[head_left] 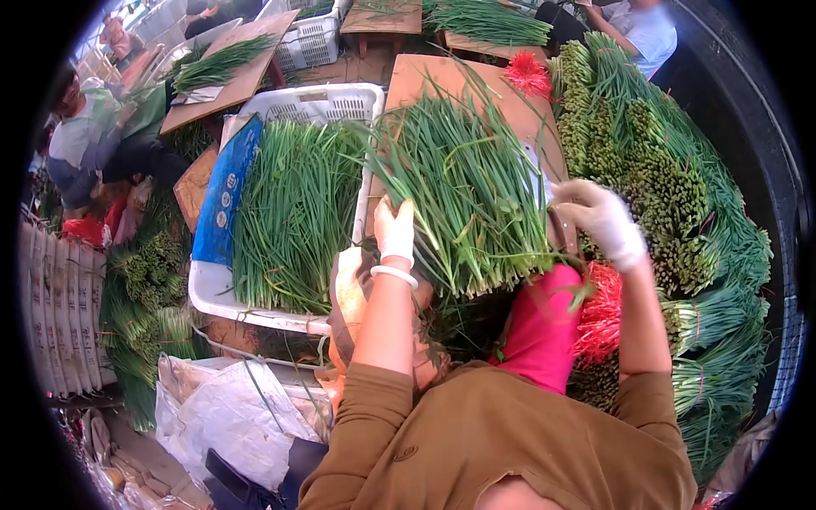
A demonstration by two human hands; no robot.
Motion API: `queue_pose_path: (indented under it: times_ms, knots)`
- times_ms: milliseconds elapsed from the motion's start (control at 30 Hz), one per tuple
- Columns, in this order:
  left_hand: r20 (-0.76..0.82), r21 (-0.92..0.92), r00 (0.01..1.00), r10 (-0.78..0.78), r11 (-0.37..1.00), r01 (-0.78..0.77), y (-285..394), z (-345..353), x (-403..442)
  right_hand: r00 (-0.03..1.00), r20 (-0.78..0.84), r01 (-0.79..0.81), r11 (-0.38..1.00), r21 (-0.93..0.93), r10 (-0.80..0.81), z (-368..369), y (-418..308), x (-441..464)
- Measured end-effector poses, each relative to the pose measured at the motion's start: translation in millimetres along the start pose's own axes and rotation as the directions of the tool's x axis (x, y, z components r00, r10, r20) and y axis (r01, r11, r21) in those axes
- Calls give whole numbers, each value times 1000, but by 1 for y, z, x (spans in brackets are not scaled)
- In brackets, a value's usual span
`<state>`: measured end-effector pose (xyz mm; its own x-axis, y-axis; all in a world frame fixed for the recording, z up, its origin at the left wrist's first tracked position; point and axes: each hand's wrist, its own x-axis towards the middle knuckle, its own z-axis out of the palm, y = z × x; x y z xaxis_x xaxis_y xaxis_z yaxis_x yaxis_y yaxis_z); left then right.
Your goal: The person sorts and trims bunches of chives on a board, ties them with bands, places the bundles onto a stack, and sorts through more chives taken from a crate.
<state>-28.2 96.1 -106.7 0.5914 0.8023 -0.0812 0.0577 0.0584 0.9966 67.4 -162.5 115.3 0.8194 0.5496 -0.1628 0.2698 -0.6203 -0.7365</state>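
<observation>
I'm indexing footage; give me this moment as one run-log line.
left hand: at left edge of green stalks | right hand: blurred, beside knife | stalks: over board | white crate: beside board, holding greens

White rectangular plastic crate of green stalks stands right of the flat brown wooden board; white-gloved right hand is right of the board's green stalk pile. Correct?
Wrong side: the head view shows the white rectangular plastic crate left of the flat brown wooden board. The white-gloved right hand is right of the green stalk pile, as stated.
</observation>
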Motion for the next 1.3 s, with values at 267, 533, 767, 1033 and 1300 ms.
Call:
queue_pose_path:
  times_ms: [267, 533, 767, 1033, 1300]
  knots:
    - [79, 131, 997, -7, 991, -4, -18, -3, 6, 929, 32, 346, 839, -419, -368, 77, 63, 49]
    - [0, 60, 997, -71, 996, 71, -9, 2, 6, 939, 119, 315, 674, -668, -322, 25, -2, -10]
    - [167, 300, 974, -154, 949, 98, 11, 8, -7, 915, 302, 300, 952, -65, -268, 118, 61, 63]
    - [57, -341, 990, -132, 929, 143, -3, 9, -9, 980, -11, 178, 907, -381, -197, 54, 80, 72]
    - [93, -328, 983, -159, 927, 181, -8, 3, -8, 796, 198, 582, 631, -513, -573, 132, 46, 65]
